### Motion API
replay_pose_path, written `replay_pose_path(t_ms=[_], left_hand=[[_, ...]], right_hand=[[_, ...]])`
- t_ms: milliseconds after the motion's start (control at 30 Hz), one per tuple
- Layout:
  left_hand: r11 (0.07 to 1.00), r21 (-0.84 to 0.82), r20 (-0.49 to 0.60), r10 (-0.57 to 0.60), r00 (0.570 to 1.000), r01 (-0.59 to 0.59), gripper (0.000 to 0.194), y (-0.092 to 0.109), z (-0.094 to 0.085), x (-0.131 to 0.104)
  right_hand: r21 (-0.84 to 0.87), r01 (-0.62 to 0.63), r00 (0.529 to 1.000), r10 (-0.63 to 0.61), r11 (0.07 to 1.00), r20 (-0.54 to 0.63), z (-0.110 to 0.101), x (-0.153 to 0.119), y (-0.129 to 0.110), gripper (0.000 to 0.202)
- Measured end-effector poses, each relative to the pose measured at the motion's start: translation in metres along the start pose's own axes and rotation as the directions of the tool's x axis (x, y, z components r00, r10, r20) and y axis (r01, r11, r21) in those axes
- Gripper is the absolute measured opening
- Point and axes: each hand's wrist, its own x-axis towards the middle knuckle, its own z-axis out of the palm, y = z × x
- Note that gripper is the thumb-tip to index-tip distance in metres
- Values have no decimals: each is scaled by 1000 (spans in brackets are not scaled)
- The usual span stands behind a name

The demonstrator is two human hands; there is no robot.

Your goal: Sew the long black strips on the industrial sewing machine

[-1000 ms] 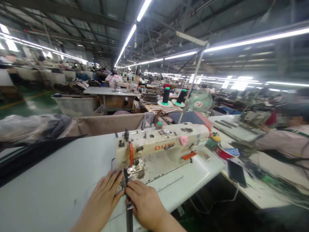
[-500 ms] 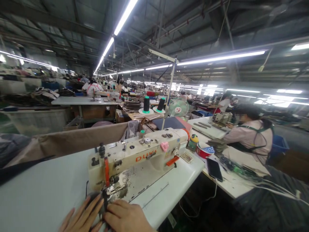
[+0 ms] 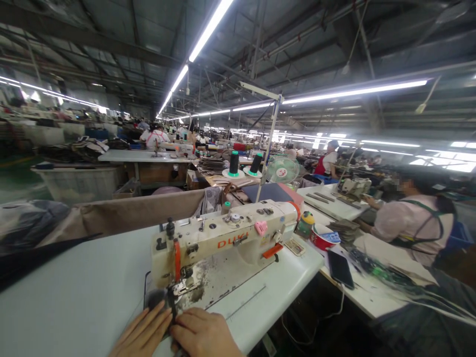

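My left hand point(image 3: 143, 332) lies flat near the needle end of the sewing machine point(image 3: 230, 240), fingers stretched out. Under its fingertips is a dark piece of fabric point(image 3: 158, 297), partly hidden by both hands. Just to the right, my right hand point(image 3: 204, 331) has its fingers curled down on the near edge of the dark piece, with the thumb side hidden. Both hands are close in front of the presser foot area point(image 3: 171, 296). The white tabletop point(image 3: 82, 287) supports the machine.
Two black thread cones point(image 3: 233, 163) stand behind the machine beside a fan point(image 3: 281, 168). On the right side table are a phone point(image 3: 340, 268), a red tin point(image 3: 324, 238) and fabric pieces point(image 3: 394, 258). A co-worker point(image 3: 412, 223) sits there. A brown cloth-lined bin point(image 3: 130, 210) borders the table's back.
The view has turned slightly left, so the machine and side table appear farther right. My left fingers have come closer together. Both hands stay at the dark fabric by the needle.
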Motion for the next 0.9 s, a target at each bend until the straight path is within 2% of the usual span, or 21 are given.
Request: replay_pose_path(t_ms=[167, 300, 433, 600, 733, 900], left_hand=[[999, 45, -83, 35, 996, -31, 71, 5, -6, 2], [1000, 10, -76, -6, 997, 6, 67, 13, -20, 10], [994, -64, 32, -88, 996, 90, 62, 27, -43, 22], [978, -87, 173, -171, 970, 188, 57, 38, -68, 37], [964, -115, 244, -207, 948, 240, 57, 40, -75, 44], [939, -118, 250, -287, 925, 323, 55, 40, -74, 50]], right_hand=[[12, -20, 1000, 20, 1000, 5, -5, -1, -2, 29], [32, -66, 998, 66, 997, 5, -7, -3, -4, 38], [89, -89, 996, 87, 992, 28, -14, -3, -7, 47], [161, -142, 990, 138, 977, 40, -19, -2, -9, 61], [171, -147, 989, 147, 974, 15, -18, -3, -9, 55], [135, -130, 990, 135, 982, -28, -15, -4, -7, 51]])
